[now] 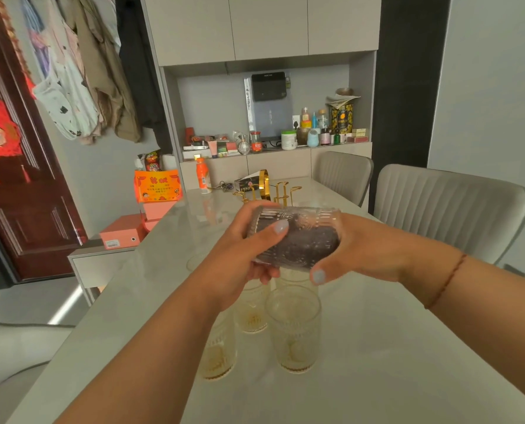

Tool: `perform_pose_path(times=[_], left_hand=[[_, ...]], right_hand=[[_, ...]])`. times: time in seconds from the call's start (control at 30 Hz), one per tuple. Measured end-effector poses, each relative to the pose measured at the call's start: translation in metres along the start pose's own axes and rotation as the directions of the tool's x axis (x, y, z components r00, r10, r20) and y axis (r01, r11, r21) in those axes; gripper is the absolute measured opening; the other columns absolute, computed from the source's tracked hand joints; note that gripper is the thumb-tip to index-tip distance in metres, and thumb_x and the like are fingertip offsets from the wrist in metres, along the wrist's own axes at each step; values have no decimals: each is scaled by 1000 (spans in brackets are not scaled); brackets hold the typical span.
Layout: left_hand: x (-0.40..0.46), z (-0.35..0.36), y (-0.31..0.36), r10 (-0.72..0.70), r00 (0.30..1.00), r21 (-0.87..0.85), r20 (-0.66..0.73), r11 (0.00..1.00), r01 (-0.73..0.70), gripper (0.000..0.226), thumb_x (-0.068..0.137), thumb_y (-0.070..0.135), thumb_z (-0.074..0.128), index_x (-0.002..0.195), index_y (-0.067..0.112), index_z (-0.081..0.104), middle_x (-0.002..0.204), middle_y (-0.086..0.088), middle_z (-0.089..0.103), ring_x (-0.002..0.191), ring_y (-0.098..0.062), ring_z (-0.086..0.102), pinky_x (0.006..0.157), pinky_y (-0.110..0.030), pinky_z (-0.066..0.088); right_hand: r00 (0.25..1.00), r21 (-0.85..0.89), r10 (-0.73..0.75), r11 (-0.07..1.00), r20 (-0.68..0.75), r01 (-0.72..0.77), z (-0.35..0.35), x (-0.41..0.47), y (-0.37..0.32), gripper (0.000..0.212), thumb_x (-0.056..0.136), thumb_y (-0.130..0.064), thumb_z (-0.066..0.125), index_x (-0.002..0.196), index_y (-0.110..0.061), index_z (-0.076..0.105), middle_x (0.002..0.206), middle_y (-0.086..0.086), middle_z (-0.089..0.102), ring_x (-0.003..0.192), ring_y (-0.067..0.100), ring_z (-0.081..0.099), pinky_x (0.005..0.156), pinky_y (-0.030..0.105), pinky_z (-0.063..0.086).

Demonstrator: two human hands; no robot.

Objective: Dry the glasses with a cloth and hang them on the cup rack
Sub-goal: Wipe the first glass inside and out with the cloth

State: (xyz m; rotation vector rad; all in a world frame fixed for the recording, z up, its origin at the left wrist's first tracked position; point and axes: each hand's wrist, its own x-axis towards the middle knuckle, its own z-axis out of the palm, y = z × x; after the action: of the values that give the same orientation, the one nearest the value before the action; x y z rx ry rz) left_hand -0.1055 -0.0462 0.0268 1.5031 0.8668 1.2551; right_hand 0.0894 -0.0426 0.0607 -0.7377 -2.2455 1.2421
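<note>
Far left, a dark red door (26,179) stands behind a low side cabinet (102,261) that butts against the desk's (392,347) left edge, with pink boxes (123,235) stacked on it. An orange bottle (202,175) stands near the desk's far left corner.

My left hand (240,258) curls around the base end of a ribbed glass (298,237), thumb across its near side, fingers underneath. The glass lies on its side in the air above the desk, with a dark cloth (304,243) stuffed inside it. My right hand (356,249) wraps the mouth end, thumb pointing down at the rim; its fingers are hidden, so I cannot tell whether they reach into the glass.

Directly beneath my hands more glasses stand upright in a tight cluster: one under my left forearm (218,350), one behind it (252,307), and the nearest clear one (293,328) just to their right. Beyond my hands the gold cup rack (273,191) stands near the desk's far edge.

Right of the cluster the desk surface runs bare to its right edge, where two grey chairs (447,206) are pushed up close.
</note>
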Motion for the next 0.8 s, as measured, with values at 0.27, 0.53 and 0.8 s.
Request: perform_pose_path(times=[0.27, 0.53, 0.8], left_hand=[[5, 9, 1, -149, 980, -66, -134, 988, 141, 50, 76, 62, 66, 94, 16, 58, 68, -8, 60, 31, -12, 36, 34, -14, 24], [-1, 11, -2, -86, 993, -81, -84, 994, 79, 67, 69, 61, 70, 113, 12, 58, 70, -5, 67, 42, -17, 55, 36, -20, 38], [2, 23, -1, -32, 979, -81, -202, 997, 16, 44, 71, 55, 74, 99, 25, 59, 68, -4, 64, 33, -16, 42, 34, -17, 29]], right_hand=[[999, -604, -34, 797, -22, 14, 10, 6, -4, 83, 58, -47, 85, 130, -30, 48, 122, -13, 63, 118, 4, 55, 117, 33, 24], [997, -260, -74, 963, 7, 73, 3, -3, -8, 56, 68, -20, 83, 118, -23, 60, 109, 10, 67, 102, 1, 65, 96, 24, 48], [998, -236, -56, 970, 23, 59, 3, 3, -2, 82, 51, -34, 91, 125, -21, 57, 119, -4, 67, 113, 12, 61, 107, 34, 41]])
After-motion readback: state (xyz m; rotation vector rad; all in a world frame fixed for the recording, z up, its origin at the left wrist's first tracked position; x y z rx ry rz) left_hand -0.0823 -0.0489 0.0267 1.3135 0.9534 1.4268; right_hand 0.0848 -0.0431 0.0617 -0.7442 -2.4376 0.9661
